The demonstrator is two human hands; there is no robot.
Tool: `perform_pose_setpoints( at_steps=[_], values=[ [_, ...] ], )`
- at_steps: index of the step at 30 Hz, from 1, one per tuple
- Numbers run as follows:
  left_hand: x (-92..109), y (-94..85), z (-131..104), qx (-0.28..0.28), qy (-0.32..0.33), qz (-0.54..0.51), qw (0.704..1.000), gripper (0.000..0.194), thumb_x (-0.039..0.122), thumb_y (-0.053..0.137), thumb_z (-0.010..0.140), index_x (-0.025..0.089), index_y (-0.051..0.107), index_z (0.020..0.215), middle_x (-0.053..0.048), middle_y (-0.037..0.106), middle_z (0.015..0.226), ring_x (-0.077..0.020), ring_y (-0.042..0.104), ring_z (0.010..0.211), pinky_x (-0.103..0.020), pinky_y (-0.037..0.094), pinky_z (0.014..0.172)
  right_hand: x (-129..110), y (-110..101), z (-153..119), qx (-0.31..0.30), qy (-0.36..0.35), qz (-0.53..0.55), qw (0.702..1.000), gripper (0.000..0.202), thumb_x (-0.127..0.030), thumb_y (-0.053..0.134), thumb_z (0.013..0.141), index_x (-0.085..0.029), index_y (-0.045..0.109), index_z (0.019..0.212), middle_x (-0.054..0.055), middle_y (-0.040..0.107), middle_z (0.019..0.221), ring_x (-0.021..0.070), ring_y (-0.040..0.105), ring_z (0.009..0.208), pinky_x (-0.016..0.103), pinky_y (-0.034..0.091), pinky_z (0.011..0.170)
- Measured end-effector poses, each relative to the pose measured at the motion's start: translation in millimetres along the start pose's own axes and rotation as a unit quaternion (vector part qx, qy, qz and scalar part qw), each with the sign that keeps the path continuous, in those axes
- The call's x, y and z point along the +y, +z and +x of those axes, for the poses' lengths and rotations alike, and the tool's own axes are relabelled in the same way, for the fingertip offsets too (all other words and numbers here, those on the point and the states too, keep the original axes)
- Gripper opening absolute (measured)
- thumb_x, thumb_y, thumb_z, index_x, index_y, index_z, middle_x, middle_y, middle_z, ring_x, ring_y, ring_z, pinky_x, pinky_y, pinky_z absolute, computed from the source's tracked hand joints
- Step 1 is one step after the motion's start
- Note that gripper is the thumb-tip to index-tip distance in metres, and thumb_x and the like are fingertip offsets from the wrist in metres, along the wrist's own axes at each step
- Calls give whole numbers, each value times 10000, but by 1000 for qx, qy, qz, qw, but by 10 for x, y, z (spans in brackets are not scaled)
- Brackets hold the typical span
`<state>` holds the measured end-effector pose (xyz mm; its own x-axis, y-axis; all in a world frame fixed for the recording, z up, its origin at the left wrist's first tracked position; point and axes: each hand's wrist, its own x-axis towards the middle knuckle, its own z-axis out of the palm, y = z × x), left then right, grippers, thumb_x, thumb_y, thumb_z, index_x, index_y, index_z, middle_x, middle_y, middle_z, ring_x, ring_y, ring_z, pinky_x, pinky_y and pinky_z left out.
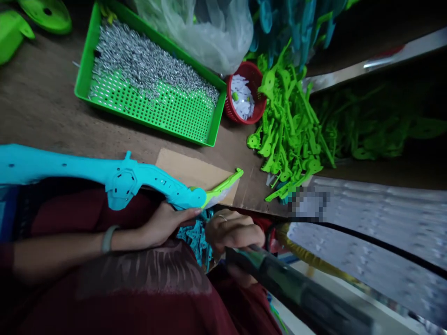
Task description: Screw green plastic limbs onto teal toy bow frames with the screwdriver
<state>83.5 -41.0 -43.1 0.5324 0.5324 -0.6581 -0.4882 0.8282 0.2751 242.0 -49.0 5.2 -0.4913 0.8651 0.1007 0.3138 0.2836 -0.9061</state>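
A long light-blue plastic part (94, 170) lies across the table's near edge, with a six-sided raised section along it. At its right end sits a lime-green and whitish piece (223, 187), meeting the blue round end. My left hand (164, 225) grips the blue part from below near that end, thumb stretched along its underside. In my right hand (233, 232) is a dark, thick-bodied tool that looks like an electric screwdriver (296, 284), its body slanting down to the right. The fingers are wrapped round it; its tip is hidden.
A green perforated tray (148, 118) holds many small silver screws. Beside it, a red basket (228, 104) contains white pieces. Lime-green plastic parts (286, 125) are heaped at the right. Cardboard (185, 165) lies on the table. A black cable (370, 237) crosses the right side.
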Motion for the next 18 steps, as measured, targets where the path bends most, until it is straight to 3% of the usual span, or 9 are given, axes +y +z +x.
perform_pose_setpoints(
  at_steps=[3,5,7,9,11,14,18],
  values=[
    [-49,5,64,-30,-49,-23,998,369,328,873,659,199,735,975,-80,719,1107,-229,674,983,-343,567,815,-139,-297,561,191,-133,103,967,338,-465,611,792,-340,438,1054,-126,386,485,109,366,294,245,376,319],
    [-105,34,131,-66,-88,-27,994,360,354,871,661,197,740,958,-101,723,1107,-264,688,1010,-390,563,851,-113,-450,1112,283,-154,31,946,432,-380,686,748,-384,427,1093,-106,396,562,131,435,388,258,398,361],
    [-165,75,201,-92,-94,-9,991,332,374,853,683,206,742,947,-103,734,1080,-286,695,1022,-411,556,875,49,-532,1679,372,-148,6,916,324,-310,590,809,-356,391,1060,-79,377,618,141,461,472,290,451,466],
    [-208,112,258,-97,-73,16,993,305,392,837,699,224,739,933,-81,745,1046,-286,694,1029,-396,551,889,303,-556,2135,400,-104,-39,910,310,-341,505,835,-311,351,1101,-55,377,661,149,462,511,339,491,558],
    [-219,129,295,-102,-58,41,992,295,432,825,701,234,730,898,-62,752,989,-280,706,986,-379,561,863,575,-556,2409,418,-74,-68,903,357,-405,430,840,-282,327,1159,-42,357,682,158,449,506,364,486,557],
    [-170,101,312,-127,-56,87,987,365,536,776,718,226,700,895,-63,742,932,-267,722,884,-358,591,740,880,-559,2519,430,-64,-74,898,410,-487,416,838,-292,344,1192,-45,330,690,154,450,488,342,445,519],
    [-62,-6,312,-156,-68,163,972,470,627,687,754,184,651,906,-76,717,874,-256,716,836,-303,575,598,1013,-568,2487,419,-97,-4,903,394,-530,546,811,-318,407,1112,-69,310,674,104,430,451,268,400,488]
  ],
)
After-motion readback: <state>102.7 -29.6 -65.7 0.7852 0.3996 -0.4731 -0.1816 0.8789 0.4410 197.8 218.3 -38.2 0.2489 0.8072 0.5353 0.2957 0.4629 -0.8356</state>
